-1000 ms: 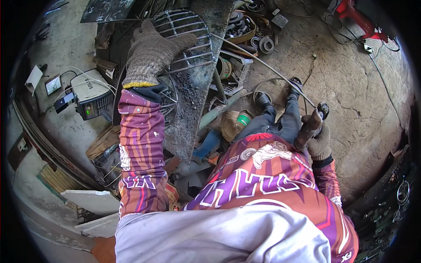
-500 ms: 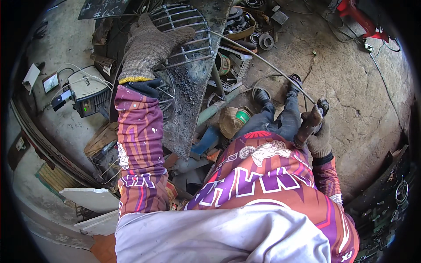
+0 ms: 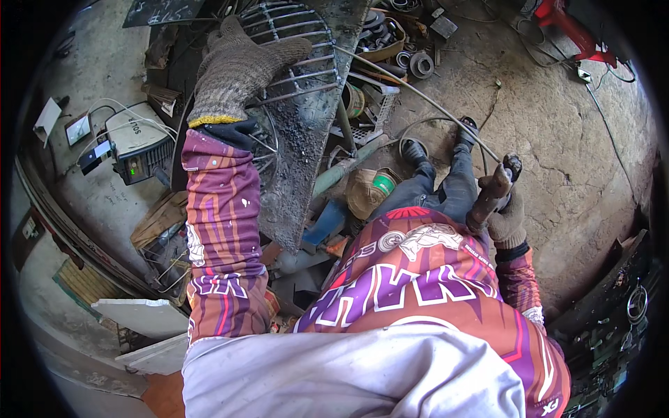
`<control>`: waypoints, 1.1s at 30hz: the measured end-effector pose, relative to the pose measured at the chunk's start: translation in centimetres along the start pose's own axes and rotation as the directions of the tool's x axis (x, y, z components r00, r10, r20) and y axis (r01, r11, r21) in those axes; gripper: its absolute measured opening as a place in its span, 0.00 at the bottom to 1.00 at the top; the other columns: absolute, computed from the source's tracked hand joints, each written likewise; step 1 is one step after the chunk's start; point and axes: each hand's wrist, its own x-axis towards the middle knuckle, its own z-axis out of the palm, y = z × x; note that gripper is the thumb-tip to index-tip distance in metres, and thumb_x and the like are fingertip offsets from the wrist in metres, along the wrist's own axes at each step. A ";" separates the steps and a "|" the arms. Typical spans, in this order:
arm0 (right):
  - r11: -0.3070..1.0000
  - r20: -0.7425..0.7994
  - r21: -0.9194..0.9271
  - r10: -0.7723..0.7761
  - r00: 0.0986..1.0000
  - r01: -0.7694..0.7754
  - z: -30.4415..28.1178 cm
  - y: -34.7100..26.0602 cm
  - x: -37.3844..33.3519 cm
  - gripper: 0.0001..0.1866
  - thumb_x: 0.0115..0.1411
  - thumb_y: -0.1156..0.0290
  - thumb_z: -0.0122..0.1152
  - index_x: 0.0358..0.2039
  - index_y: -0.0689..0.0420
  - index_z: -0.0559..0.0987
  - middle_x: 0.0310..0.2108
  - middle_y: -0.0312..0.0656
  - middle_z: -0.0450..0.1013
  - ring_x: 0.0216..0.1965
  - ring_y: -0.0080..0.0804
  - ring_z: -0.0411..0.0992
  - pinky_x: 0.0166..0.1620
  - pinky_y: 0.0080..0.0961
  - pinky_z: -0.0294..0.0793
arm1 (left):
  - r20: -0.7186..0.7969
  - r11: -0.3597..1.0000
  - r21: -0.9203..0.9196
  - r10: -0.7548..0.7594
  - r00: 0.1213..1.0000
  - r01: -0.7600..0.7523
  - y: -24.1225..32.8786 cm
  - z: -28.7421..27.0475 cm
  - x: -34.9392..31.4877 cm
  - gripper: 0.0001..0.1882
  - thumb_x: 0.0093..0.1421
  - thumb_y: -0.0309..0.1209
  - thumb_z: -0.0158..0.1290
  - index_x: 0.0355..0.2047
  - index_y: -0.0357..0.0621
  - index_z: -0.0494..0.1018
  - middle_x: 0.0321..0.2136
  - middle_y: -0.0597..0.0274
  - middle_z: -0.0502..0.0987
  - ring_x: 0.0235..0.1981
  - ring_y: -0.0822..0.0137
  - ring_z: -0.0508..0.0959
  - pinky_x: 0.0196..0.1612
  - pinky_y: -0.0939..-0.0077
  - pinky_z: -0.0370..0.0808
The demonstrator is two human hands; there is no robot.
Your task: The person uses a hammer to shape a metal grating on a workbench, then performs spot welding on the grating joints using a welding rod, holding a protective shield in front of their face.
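Observation:
My left hand (image 3: 233,73), in a grey-brown knitted glove with a yellow cuff edge, grips the left part of a round metal grate (image 3: 296,33). Its thumb stretches right across the bars, and the other fingertips are partly hidden. Beneath the grate is a dark, gritty metal tabletop (image 3: 282,209). My right hand (image 3: 509,223), gloved too, is closed around what looks like a welding electrode holder (image 3: 491,194), brown and worn with a dark head. From that head a long thin rod (image 3: 425,101) slants up and left, its far end close to the grate's right rim.
A welding machine (image 3: 143,143) with cables stands on the floor at left. Beyond the table's right edge lie metal rings (image 3: 421,65), a tin can (image 3: 354,101) and a white perforated tray (image 3: 380,115). A red object (image 3: 575,31) with cables is at far right.

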 end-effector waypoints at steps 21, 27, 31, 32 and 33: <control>0.997 -0.075 0.042 -0.054 0.996 0.057 0.5 -0.6 -0.7 0.22 0.53 0.66 0.69 0.48 0.59 0.76 0.39 0.33 0.75 0.35 0.20 0.71 0.40 0.22 0.72 | 0.031 0.999 -0.041 -0.017 0.999 0.018 0.5 -0.3 -0.3 0.70 0.35 0.66 0.68 0.68 0.36 0.51 0.64 0.38 0.60 0.64 0.46 0.65 0.65 0.53 0.64; 0.997 -0.101 0.050 -0.046 0.994 0.051 0.3 -1.2 -0.8 0.22 0.52 0.66 0.70 0.46 0.59 0.76 0.33 0.33 0.74 0.33 0.21 0.71 0.38 0.23 0.72 | 0.027 0.998 -0.061 -0.014 1.000 0.015 0.5 -0.2 -0.5 0.70 0.34 0.66 0.68 0.69 0.37 0.50 0.64 0.39 0.60 0.64 0.47 0.65 0.65 0.54 0.64; 0.995 -0.122 0.085 -0.049 0.991 0.060 -0.1 -1.6 -0.8 0.21 0.52 0.67 0.70 0.46 0.59 0.76 0.32 0.34 0.73 0.31 0.23 0.72 0.37 0.23 0.73 | 0.022 0.998 -0.061 -0.022 1.000 0.023 0.0 0.3 -0.5 0.70 0.34 0.67 0.67 0.69 0.38 0.50 0.64 0.40 0.60 0.65 0.47 0.64 0.66 0.54 0.63; 0.994 -0.104 0.109 -0.020 0.994 0.031 -0.6 -1.0 -1.0 0.24 0.52 0.68 0.70 0.49 0.60 0.74 0.37 0.37 0.75 0.37 0.25 0.73 0.41 0.24 0.73 | 0.015 0.998 -0.064 -0.025 1.000 0.026 -0.1 0.4 -0.6 0.70 0.34 0.67 0.67 0.69 0.38 0.50 0.64 0.40 0.60 0.65 0.47 0.64 0.66 0.54 0.63; 0.991 -0.085 0.133 0.009 0.996 0.002 -0.9 -0.7 -1.1 0.27 0.52 0.69 0.70 0.52 0.61 0.73 0.43 0.40 0.76 0.42 0.28 0.75 0.46 0.25 0.74 | -0.037 0.999 -0.048 0.003 0.999 -0.005 -0.2 0.5 -0.8 0.68 0.36 0.67 0.67 0.68 0.38 0.51 0.64 0.40 0.60 0.65 0.46 0.63 0.66 0.54 0.62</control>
